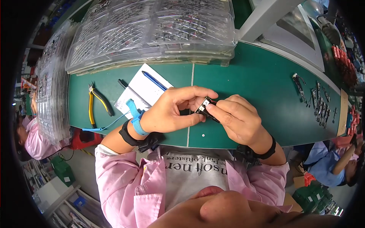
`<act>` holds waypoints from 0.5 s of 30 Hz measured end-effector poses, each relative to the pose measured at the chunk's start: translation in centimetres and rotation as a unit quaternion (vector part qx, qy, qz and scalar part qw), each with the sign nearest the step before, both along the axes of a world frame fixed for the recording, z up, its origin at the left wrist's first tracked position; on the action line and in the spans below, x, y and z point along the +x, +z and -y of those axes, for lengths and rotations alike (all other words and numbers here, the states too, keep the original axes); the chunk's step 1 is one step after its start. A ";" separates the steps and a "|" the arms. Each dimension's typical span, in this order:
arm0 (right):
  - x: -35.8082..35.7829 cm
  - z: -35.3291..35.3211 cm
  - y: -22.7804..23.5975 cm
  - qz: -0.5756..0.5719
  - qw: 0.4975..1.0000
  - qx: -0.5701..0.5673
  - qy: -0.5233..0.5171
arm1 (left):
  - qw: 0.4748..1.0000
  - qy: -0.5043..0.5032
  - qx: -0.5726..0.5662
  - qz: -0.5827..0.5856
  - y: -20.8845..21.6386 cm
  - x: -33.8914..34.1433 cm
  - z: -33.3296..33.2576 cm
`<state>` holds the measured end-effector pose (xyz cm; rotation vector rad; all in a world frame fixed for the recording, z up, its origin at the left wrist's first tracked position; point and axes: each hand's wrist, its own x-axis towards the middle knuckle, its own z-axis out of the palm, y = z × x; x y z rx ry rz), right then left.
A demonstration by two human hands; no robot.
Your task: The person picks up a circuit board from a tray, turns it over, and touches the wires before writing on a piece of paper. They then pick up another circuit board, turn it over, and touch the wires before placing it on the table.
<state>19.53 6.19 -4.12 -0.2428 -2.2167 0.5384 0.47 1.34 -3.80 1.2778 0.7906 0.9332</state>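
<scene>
From my remote seat I watch a small circuit board right of the notepad, grasped by the fingers of the left hand and right hand; pliers lie left of the notepad, plastic trays beyond it, black parts far to its right

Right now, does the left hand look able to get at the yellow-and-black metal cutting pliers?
Probably yes, once free: the left hand is busy with the small black circuit board, but the pliers lie uncovered on the green table, and nothing tall seems to block the way.
</scene>
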 end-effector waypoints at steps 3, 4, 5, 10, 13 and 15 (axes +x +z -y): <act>0.1 0.1 0.0 0.016 1.000 0.018 -0.013 | 1.000 0.000 -0.017 0.019 0.1 0.1 0.1; 0.1 0.2 0.0 0.024 0.999 0.028 -0.019 | 0.999 0.002 -0.024 0.028 0.1 0.1 0.1; 0.1 0.2 0.1 0.024 0.999 0.028 -0.019 | 0.999 0.003 -0.031 0.037 0.1 0.2 0.1; -0.1 0.2 0.2 0.008 0.999 0.030 -0.007 | 0.999 0.006 -0.022 0.035 0.1 0.2 0.2; -0.1 0.1 0.0 0.003 0.999 0.034 -0.007 | 0.999 0.010 -0.026 0.034 0.1 0.3 0.2; 0.1 0.0 -0.2 -0.017 1.000 0.025 -0.004 | 0.999 0.010 -0.031 0.040 0.3 0.3 0.2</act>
